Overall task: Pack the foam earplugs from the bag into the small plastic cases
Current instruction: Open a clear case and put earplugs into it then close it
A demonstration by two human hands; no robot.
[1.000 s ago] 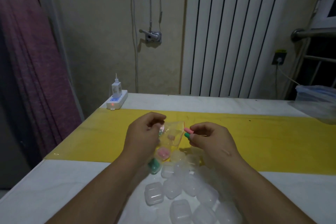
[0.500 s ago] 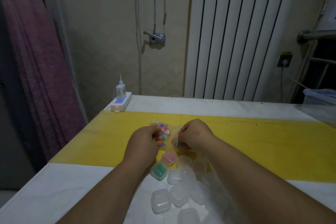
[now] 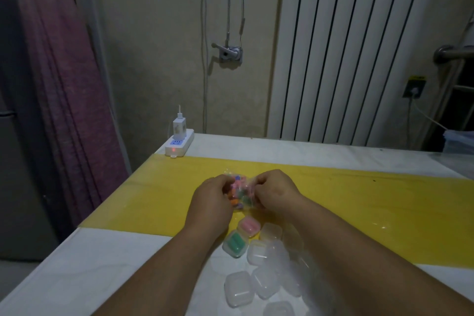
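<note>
White table (image 3: 77, 264) crossed by a yellow mat (image 3: 372, 213). Over the mat, a clear bag (image 3: 242, 185) is gripped at opposite sides by the left hand (image 3: 214, 194) and the right hand (image 3: 273, 191), fingers curled onto the film. Nearer the body, a heap of empty cases (image 3: 264, 282) is seen, with a pink-filled case (image 3: 248, 226) and a green-filled case (image 3: 234, 243) beside it. The foam earplugs (image 3: 234, 199) in the bag are judged light, soft and compressible. The film is judged thin and slippery, best pinched at its mouth edges, and each plug is best taken mid-length.
</note>
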